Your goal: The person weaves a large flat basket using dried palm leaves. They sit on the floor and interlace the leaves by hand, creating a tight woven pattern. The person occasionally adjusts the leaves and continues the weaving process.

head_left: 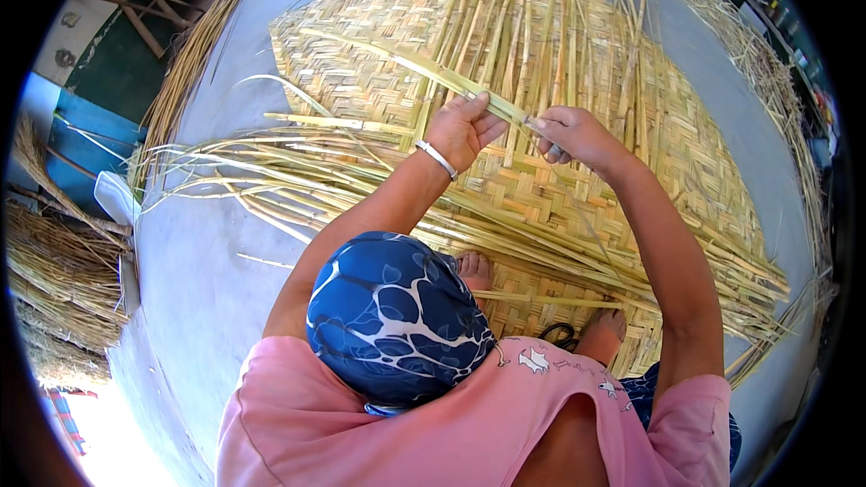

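A pale green split reed point(419, 66) runs slantwise above the woven mat, its long thin end pointing to the far left. My left hand point(460, 131) supports it from below, thumb on top and the other fingers partly stretched beneath. At its near right end, my right hand point(577, 137) pinches the reed between thumb and curled fingers. Beyond both hands, several long reed stalks point(519, 27) lie side by side on the mat. Under my forearms a loose bundle of reeds point(532, 239) stretches from left to right. Whatever lies inside my right fingers is hidden.
The herringbone-woven mat point(343, 18) covers much of the grey floor point(207, 280). Long dry stalks point(194, 59) lie along the left side, with more bundles point(59, 261) by a white plastic piece point(117, 198). Dry straw point(749, 50) lines the far right. My bare feet point(609, 325) are on the mat.
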Tool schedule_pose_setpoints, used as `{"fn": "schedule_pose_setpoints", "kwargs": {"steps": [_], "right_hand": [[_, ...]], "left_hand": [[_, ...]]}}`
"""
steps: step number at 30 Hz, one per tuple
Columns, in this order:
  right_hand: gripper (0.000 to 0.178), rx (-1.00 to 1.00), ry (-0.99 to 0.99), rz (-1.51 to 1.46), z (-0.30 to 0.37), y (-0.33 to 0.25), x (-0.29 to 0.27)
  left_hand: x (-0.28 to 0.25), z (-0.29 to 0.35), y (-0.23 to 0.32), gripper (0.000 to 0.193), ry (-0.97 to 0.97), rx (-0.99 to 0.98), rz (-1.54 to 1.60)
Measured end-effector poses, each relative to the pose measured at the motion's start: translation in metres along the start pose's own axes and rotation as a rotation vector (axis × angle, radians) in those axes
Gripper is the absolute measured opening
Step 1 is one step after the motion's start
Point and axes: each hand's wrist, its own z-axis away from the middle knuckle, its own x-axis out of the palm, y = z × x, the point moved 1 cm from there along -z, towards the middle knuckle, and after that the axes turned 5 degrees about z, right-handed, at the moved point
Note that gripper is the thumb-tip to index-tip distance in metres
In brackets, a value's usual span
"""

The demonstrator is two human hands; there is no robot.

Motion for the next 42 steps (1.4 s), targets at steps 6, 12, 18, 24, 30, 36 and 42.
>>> {"fn": "schedule_pose_setpoints", "kwargs": {"steps": [6,12,18,24,30,36,42], "right_hand": [[0.025,0.049,-0.166,-0.055,-0.005,0.040,0.035],[0.020,0.239,-0.225,-0.229,0.017,0.074,0.053],[0.017,0.234,-0.237,-0.231,0.033,0.087,0.052],[0.018,0.248,-0.285,-0.154,0.043,0.101,0.046],[0.018,0.217,-0.331,-0.213,0.039,0.103,0.035],[0.020,0.278,-0.431,-0.466,0.039,0.111,0.018],[0.020,0.237,-0.519,-0.373,0.031,0.106,0.002]], "left_hand": [[-0.031,0.010,-0.020,0.013,0.139,-0.071,-0.021],[-0.082,-0.005,-0.019,0.018,0.244,-0.107,-0.034],[-0.115,-0.012,-0.008,0.023,0.334,-0.080,-0.049],[-0.120,-0.011,0.004,0.022,0.316,-0.087,-0.081],[-0.131,-0.022,0.013,0.017,0.172,0.010,-0.146],[-0.150,-0.028,0.058,0.014,0.272,0.112,-0.176],[-0.170,-0.028,0.082,0.016,0.444,0.183,-0.154]]}}
